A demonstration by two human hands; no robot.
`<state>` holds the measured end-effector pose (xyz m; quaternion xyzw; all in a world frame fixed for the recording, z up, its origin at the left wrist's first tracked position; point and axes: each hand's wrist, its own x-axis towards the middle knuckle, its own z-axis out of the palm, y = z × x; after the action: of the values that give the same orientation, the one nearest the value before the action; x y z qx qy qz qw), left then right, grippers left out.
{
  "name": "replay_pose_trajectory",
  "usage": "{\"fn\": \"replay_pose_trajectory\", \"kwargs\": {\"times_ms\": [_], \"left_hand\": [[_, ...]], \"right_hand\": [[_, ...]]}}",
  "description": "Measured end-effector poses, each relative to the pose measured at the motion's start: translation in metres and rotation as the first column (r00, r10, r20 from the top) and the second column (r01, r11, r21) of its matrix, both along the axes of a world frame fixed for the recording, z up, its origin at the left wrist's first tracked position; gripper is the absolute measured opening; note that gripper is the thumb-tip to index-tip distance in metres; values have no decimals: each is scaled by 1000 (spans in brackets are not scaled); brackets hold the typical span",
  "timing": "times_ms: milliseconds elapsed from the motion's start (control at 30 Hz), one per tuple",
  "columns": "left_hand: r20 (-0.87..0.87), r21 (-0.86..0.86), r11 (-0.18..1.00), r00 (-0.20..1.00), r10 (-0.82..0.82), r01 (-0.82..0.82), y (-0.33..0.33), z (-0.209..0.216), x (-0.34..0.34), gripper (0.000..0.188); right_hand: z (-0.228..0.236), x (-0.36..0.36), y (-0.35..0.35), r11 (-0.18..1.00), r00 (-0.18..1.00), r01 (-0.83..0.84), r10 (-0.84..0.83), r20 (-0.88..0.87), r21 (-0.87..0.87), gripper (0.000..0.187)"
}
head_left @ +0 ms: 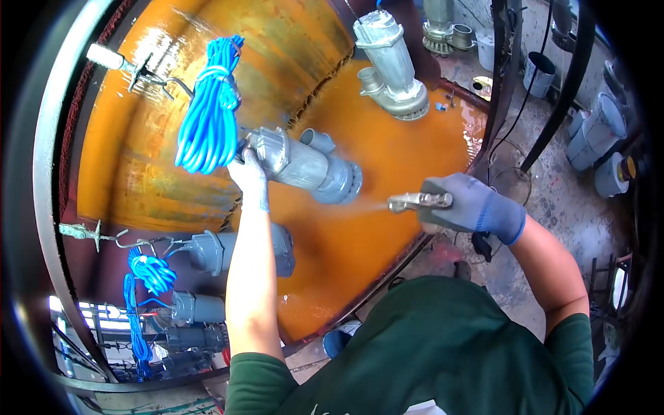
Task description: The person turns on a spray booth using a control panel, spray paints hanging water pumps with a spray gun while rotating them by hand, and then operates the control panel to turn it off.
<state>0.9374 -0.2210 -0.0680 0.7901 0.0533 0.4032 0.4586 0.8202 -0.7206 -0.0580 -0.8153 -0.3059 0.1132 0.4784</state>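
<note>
A grey pump (304,164) with a short side outlet hangs tilted in the middle, its flanged end toward the lower right. My gloved left hand (250,178) grips its upper end, beside a coiled bundle of bright blue cable (209,117) that hangs from a hook. In my gloved right hand (470,202) is a metal spray gun (417,201), pointed left at the pump. A faint mist runs from its nozzle toward the flanged end. Fingers of my right hand are wrapped round the gun's grip, which they partly hide.
Behind the pump stands a curved orange-stained wall (277,41) above orange liquid or a wet surface (387,152). Another silvery pump (391,62) hangs at the far side. Several grey pumps (214,252) hang at left. Buckets (539,72) stand on the floor at right, past dark posts (564,90).
</note>
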Motion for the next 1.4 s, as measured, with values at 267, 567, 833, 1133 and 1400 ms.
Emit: {"fn": "replay_pose_trajectory", "kwargs": {"times_ms": [267,567,833,1133,1400], "left_hand": [[31,15,1000,999,21,-21,28,-10,34,23],[74,-13,999,997,36,-35,-1,-8,41,20],[102,-79,996,995,-20,29,-8,-8,34,22],[56,-123,985,992,-112,118,-5,-1,30,27],[-131,-156,973,973,-190,169,47,-4,45,37]], "right_hand": [[-26,10,13,951,954,276,-289,84,142,28],[-45,-12,19,983,978,186,-185,96,1,28],[-22,3,39,977,903,211,-192,385,-7,29],[3,24,56,974,807,164,-39,589,-159,30],[11,63,55,953,817,249,-112,566,-171,29]]}}
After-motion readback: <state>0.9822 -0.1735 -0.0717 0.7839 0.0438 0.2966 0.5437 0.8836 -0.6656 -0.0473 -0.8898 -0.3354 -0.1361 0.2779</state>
